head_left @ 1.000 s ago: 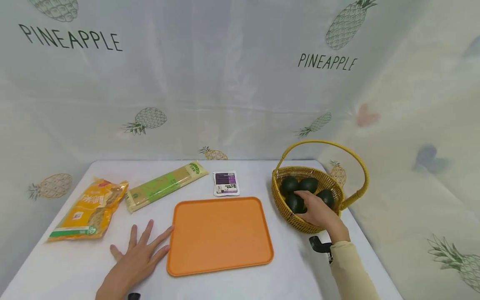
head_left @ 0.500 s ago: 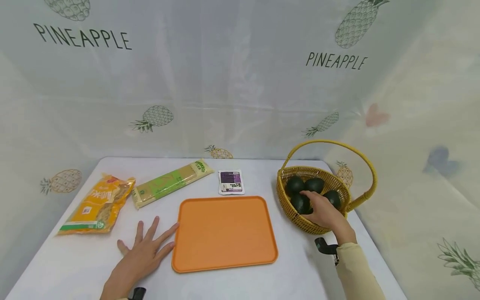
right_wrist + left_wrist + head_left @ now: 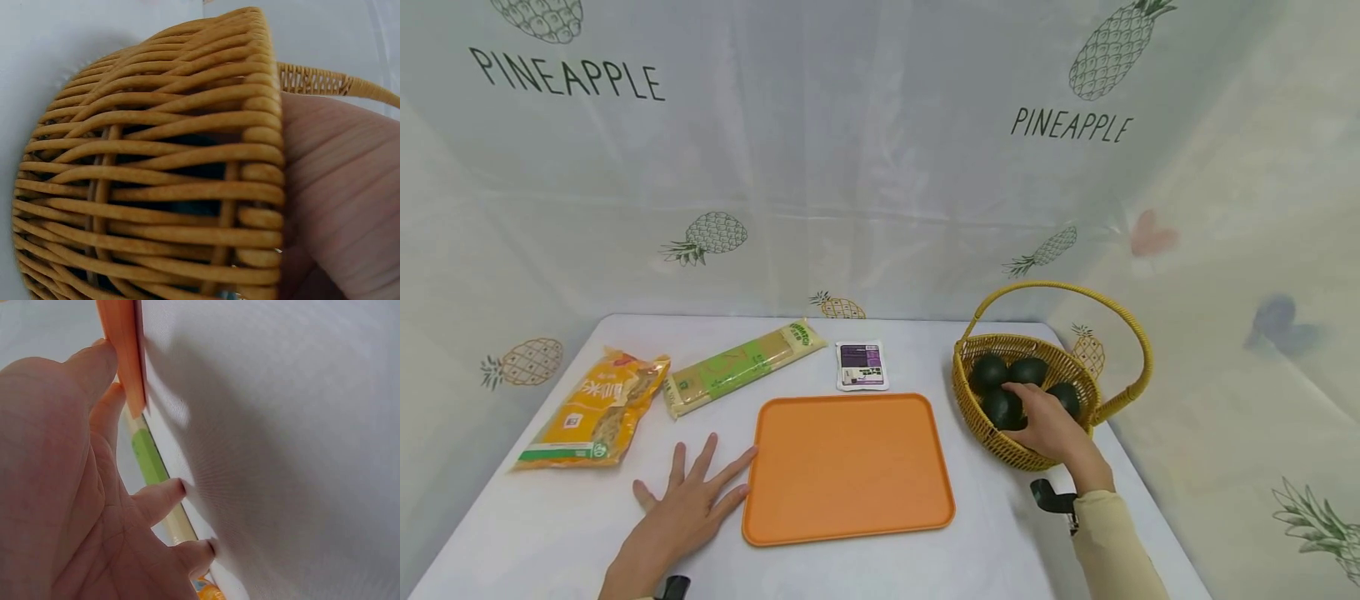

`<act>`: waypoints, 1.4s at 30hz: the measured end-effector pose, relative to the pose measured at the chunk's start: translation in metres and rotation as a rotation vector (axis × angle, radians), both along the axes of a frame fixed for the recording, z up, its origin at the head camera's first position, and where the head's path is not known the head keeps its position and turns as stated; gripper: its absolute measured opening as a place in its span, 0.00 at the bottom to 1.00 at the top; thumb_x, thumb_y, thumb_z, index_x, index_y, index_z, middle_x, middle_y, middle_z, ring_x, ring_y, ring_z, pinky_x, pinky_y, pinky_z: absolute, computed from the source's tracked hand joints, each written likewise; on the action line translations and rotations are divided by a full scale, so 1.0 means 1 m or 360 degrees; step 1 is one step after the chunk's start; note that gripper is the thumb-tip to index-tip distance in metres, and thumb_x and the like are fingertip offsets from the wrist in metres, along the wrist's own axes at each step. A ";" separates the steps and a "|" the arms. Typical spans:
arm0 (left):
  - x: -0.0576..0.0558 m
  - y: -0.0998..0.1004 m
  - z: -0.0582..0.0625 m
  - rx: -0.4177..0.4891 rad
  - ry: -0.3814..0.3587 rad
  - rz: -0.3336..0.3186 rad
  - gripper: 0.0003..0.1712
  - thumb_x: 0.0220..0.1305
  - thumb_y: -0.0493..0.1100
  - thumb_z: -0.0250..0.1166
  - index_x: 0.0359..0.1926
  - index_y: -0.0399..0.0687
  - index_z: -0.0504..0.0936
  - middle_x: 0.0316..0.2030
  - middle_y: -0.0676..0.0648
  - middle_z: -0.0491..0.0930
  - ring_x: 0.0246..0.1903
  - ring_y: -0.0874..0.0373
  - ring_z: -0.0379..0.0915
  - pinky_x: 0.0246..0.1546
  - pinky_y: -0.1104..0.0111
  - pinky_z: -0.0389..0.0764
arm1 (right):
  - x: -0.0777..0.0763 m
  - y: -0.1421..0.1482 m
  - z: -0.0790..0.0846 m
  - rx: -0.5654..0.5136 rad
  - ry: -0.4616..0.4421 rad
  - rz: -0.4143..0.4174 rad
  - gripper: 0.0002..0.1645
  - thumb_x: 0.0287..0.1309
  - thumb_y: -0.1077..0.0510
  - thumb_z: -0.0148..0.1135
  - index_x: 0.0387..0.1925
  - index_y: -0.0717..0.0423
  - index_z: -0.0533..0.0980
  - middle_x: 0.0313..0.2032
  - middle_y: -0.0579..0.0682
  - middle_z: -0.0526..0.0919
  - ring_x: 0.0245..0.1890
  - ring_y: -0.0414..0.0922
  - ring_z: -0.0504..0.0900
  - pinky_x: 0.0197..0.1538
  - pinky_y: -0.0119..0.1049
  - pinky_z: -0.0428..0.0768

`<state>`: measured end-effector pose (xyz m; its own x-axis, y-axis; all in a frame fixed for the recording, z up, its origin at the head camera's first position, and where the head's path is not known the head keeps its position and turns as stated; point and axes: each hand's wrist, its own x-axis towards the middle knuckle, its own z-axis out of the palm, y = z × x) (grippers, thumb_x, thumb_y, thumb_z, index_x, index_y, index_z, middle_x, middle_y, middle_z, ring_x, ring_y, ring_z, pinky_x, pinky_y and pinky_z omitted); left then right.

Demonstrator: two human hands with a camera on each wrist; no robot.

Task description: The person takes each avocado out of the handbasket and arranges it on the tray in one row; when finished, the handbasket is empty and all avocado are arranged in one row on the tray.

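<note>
My right hand (image 3: 1051, 425) reaches over the near rim of a yellow wicker basket (image 3: 1000, 454) and grips a dark green avocado (image 3: 1002, 408) between thumb and fingers. Several avocados lie in the basket, some partly covered by the hand. From the right wrist, the basket's woven wall (image 3: 156, 169) hides the fingertips, and dark shapes show through its gaps. My left hand (image 3: 681, 512) rests on the table with fingers spread. Two of its fingers touch the left edge of an orange tray (image 3: 850, 471); the left wrist view also shows fingers against the tray's rim (image 3: 125, 356).
Behind the tray lies a small white and purple packet (image 3: 862, 367). A long green and yellow noodle pack (image 3: 741, 367) lies farther left, beside an orange bag (image 3: 597, 412) of grain-like food. The basket's tall handle (image 3: 1131, 333) arches up over its right side.
The whole head view has shifted slightly as the head moved, mostly in the first half second. Both hands, the basket and the tray stay put relative to one another.
</note>
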<state>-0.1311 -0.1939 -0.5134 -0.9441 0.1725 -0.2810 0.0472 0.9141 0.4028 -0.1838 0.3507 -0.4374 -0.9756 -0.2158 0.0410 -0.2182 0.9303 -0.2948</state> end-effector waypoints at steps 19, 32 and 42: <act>0.002 -0.002 0.001 0.0027 -0.0015 0.0006 0.41 0.74 0.77 0.52 0.81 0.74 0.64 0.85 0.29 0.40 0.78 0.12 0.21 0.53 0.12 0.12 | 0.003 0.002 0.017 -0.0048 0.0103 -0.0054 0.54 0.55 0.45 0.83 0.75 0.65 0.69 0.70 0.72 0.76 0.64 0.74 0.79 0.61 0.70 0.81; 0.002 -0.001 0.002 0.0052 -0.0020 0.0013 0.40 0.74 0.77 0.53 0.81 0.74 0.65 0.85 0.29 0.39 0.78 0.12 0.22 0.53 0.13 0.10 | 0.005 -0.005 0.036 -0.0056 0.0257 -0.0053 0.53 0.55 0.47 0.84 0.74 0.64 0.69 0.69 0.71 0.76 0.64 0.73 0.79 0.62 0.72 0.79; 0.000 0.000 0.003 0.0028 -0.0017 0.0006 0.40 0.75 0.75 0.53 0.82 0.73 0.64 0.86 0.30 0.39 0.78 0.12 0.20 0.54 0.11 0.13 | 0.005 -0.036 0.051 -0.0155 0.0329 0.0025 0.52 0.56 0.48 0.83 0.76 0.60 0.68 0.70 0.68 0.75 0.65 0.70 0.79 0.62 0.71 0.81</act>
